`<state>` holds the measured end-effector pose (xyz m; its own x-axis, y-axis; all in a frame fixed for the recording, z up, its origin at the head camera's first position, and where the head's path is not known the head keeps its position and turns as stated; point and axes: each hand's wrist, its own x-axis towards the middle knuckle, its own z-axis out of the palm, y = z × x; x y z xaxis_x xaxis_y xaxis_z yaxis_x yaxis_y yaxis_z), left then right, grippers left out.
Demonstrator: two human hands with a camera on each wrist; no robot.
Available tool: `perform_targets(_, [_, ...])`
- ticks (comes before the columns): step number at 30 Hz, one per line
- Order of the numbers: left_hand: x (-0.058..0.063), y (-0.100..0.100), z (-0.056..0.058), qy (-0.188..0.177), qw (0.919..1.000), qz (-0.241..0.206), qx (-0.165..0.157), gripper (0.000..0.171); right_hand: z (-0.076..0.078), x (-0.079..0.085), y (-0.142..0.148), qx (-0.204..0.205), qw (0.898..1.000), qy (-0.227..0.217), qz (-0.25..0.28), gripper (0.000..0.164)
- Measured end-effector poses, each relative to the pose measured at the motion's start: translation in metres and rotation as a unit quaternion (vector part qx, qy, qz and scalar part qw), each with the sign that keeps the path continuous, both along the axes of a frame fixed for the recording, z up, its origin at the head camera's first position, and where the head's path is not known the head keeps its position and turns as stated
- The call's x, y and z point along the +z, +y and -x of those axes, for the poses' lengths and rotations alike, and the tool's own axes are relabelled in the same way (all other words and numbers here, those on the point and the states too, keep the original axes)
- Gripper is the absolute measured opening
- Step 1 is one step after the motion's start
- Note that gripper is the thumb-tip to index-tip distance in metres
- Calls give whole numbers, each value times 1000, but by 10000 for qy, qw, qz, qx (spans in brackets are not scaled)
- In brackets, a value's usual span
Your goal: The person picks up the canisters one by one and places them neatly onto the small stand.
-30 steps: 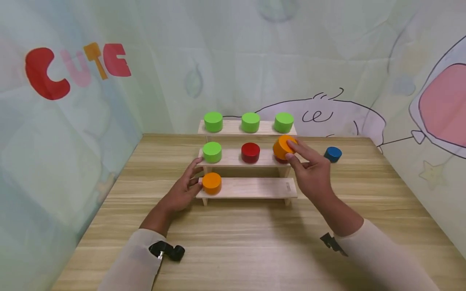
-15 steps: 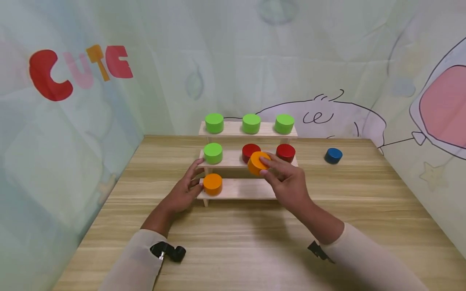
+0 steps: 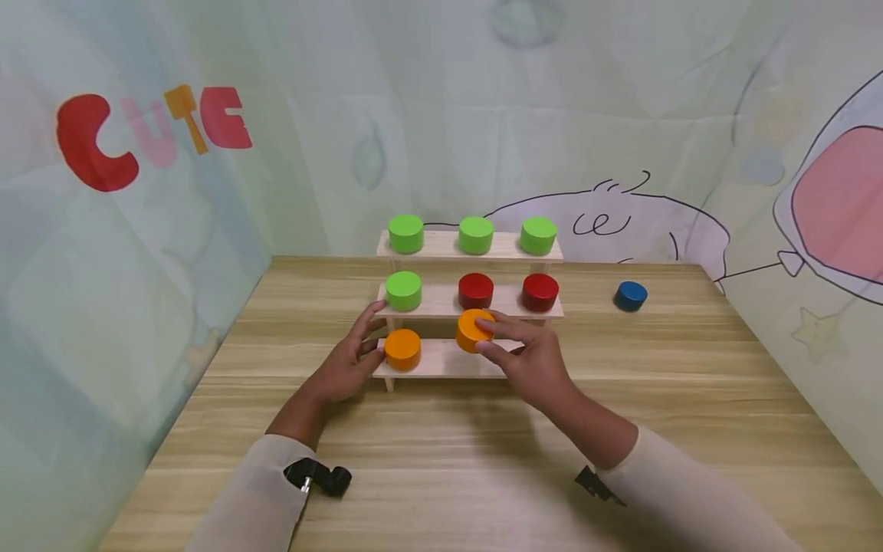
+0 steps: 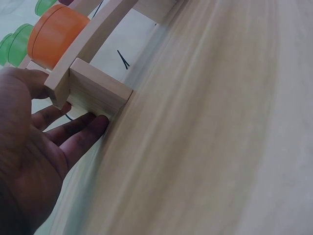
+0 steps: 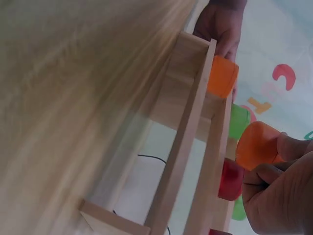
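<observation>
My right hand (image 3: 534, 364) pinches an orange cylinder block (image 3: 473, 331) between thumb and fingers. In the right wrist view that orange block (image 5: 258, 145) appears raised off the bottom shelf. My left hand (image 3: 348, 360) rests against the left end of a three-step wooden stand (image 3: 448, 368); in the left wrist view its straight fingers (image 4: 85, 139) touch the stand's leg. Another orange block (image 3: 403, 350) sits at the bottom shelf's left end, beside the left thumb. On the middle shelf stand a green block (image 3: 403, 291) and two red blocks, one in the middle (image 3: 476, 291) and one right (image 3: 540, 293).
Three green blocks, including one in the middle (image 3: 476, 235), stand on the top shelf. A blue block (image 3: 631, 296) lies on the wood-grain table (image 3: 428, 468), right of the stand. A printed curtain (image 3: 310, 153) hangs behind.
My right hand has carried the orange block left and down, from in front of the right red block to over the middle of the bottom shelf. The left hand stays at the stand.
</observation>
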<state>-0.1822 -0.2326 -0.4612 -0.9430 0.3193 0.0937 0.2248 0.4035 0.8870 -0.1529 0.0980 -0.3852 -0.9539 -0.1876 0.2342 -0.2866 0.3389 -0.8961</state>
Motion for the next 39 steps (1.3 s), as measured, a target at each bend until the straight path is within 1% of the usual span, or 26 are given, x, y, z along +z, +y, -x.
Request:
perform_targets(5, [0,1,-1,-30,10000,4,24,81,2,-6,-3,-46,9993,-345,-129,47])
perform_targets(10, [0,1,-1,-37,10000,-19,28,81,6,-10,-6,-122,9972,-707,-223,45])
perform_targets(14, [0,1,0,-47,10000,-5,39,81,9,-14,-7,-120,9957,-876,-273,42])
perform_targets(21, [0,1,0,-45,10000,8,47,81,13,-21,-7,-86,9947,-985,-275,38])
perform_targets(29, [0,1,0,-32,10000,-10,30,81,15,-22,-6,-83,9920,-1211,-349,35])
perform_targets(34, [0,0,1,-17,10000,-18,7,81,15,-23,-5,-120,9917,-1225,-372,34])
perform_targets(39, [0,0,0,31,10000,-32,-10,81,14,-21,-4,-27,9921,-1192,-388,36])
